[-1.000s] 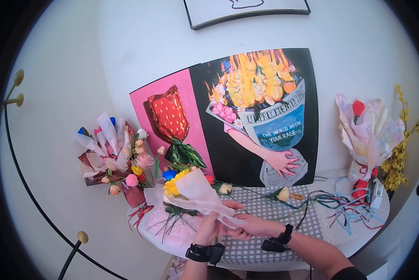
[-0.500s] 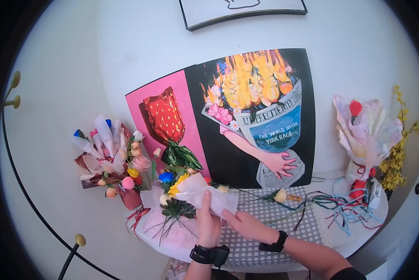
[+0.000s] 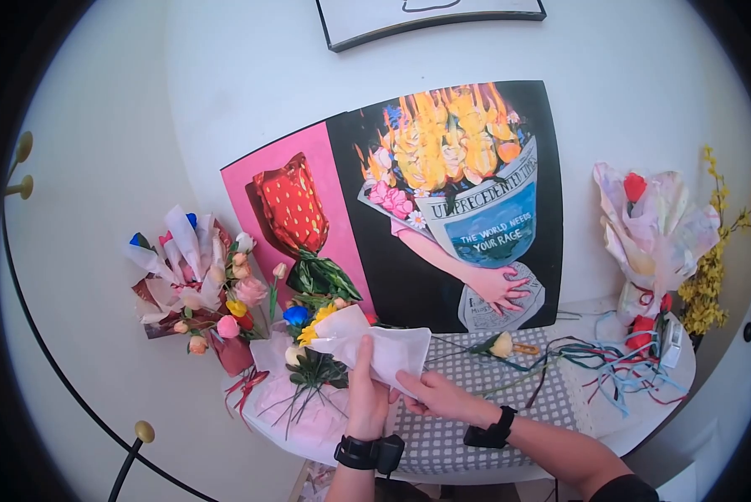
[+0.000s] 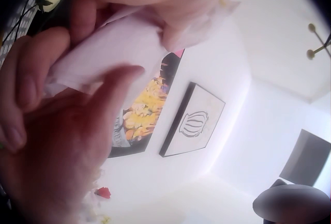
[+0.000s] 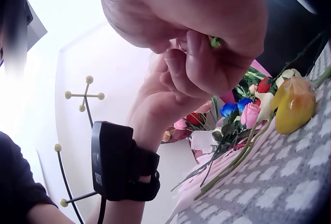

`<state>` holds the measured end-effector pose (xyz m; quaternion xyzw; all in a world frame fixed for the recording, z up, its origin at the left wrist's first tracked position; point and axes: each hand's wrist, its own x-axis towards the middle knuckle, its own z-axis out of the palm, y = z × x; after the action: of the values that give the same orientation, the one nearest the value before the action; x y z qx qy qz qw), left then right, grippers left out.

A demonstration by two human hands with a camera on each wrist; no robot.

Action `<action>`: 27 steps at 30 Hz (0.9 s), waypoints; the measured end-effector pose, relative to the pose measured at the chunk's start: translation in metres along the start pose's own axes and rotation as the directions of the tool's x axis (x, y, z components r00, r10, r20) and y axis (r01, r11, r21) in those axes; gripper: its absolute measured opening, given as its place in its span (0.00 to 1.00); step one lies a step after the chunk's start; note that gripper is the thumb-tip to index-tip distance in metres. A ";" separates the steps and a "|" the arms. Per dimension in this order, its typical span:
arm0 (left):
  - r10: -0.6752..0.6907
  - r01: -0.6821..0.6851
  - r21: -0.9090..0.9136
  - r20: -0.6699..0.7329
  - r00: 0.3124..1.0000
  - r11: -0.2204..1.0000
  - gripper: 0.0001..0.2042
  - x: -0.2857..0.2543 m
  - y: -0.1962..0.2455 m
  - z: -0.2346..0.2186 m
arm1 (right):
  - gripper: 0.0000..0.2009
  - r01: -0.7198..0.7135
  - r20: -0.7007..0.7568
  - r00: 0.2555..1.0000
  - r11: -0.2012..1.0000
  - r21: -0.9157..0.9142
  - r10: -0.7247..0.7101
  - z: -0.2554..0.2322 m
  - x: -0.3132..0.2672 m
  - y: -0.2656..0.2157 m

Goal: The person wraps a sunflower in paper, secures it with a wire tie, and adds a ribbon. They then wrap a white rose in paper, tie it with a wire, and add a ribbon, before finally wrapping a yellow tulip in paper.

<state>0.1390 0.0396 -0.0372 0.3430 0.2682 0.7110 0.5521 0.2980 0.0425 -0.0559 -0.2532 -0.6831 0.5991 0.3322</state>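
Note:
White wrapping paper (image 3: pixel 401 347) is folded into a loose cone between my two hands. A yellow flower (image 3: pixel 315 325) shows at the cone's left end. My left hand (image 3: pixel 367 397) holds the paper from below, its thumb laid up along the front and its fingers curled behind. My right hand (image 3: pixel 442 395) pinches the paper's lower right edge. In the right wrist view, a bit of green stem (image 5: pixel 215 41) peeks out between the curled right fingers. Most of that stem is hidden by the hands and the paper.
Loose flowers, including a blue rose (image 3: pixel 295 315), lie left of the hands on pink paper (image 3: pixel 309 410). A cream rose (image 3: pixel 503 344) lies on the checked cloth (image 3: pixel 476 368). Ribbons (image 3: pixel 610 364) tangle at right, near a wrapped bouquet (image 3: pixel 656 234). Painted boards (image 3: pixel 350 226) lean behind.
The paper's right end has lifted and now stands up, spread wider above the right hand. My left thumb has come up over the paper's front. My right hand has shifted slightly left.

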 end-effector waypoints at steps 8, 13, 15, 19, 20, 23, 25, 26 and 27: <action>0.033 0.032 -0.204 0.307 0.951 0.979 0.34 -0.013 -0.006 -0.027 | 0.33 -0.235 0.152 0.968 0.932 0.277 0.199 -0.011 -0.002 -0.010; -0.010 0.095 -0.189 0.407 0.913 0.977 0.44 -0.007 -0.012 -0.024 | 0.31 -0.479 0.493 0.840 0.737 0.477 0.227 -0.010 -0.009 -0.021; -0.217 0.304 -0.094 0.510 0.833 0.948 0.44 -0.018 -0.006 -0.002 | 0.29 -0.522 0.560 0.799 0.716 0.462 0.221 -0.008 -0.008 -0.010; -0.117 0.523 -0.466 0.657 0.745 0.713 0.37 -0.005 -0.021 -0.009 | 0.27 -0.594 0.650 0.735 0.644 0.482 0.191 -0.013 -0.006 -0.003; -0.121 0.527 -0.462 0.659 0.742 0.713 0.37 -0.001 -0.026 -0.013 | 0.27 -0.591 0.648 0.738 0.644 0.486 0.188 -0.013 -0.007 -0.004; -0.167 0.428 -0.483 0.493 0.854 0.764 0.29 0.011 -0.042 -0.031 | 0.26 -0.626 0.704 0.695 0.605 0.492 0.147 -0.012 -0.010 -0.006; 0.015 0.317 -0.503 0.550 0.835 0.804 0.19 0.019 -0.050 -0.047 | 0.25 -0.562 0.671 0.734 0.646 0.517 0.102 -0.013 -0.011 -0.007; 0.015 0.317 -0.503 0.550 0.835 0.804 0.19 0.012 -0.048 -0.053 | 0.25 -0.562 0.671 0.734 0.646 0.517 0.101 -0.012 -0.010 -0.008; -0.092 0.230 -0.316 0.398 0.913 0.921 0.15 0.003 -0.043 -0.060 | 0.25 -0.518 0.625 0.777 0.637 0.571 0.072 -0.012 -0.010 -0.011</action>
<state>0.1177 0.0525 -0.1065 0.3434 0.0522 0.6200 0.7035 0.3138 0.0412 -0.0458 -0.0338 -0.4043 0.9100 0.0855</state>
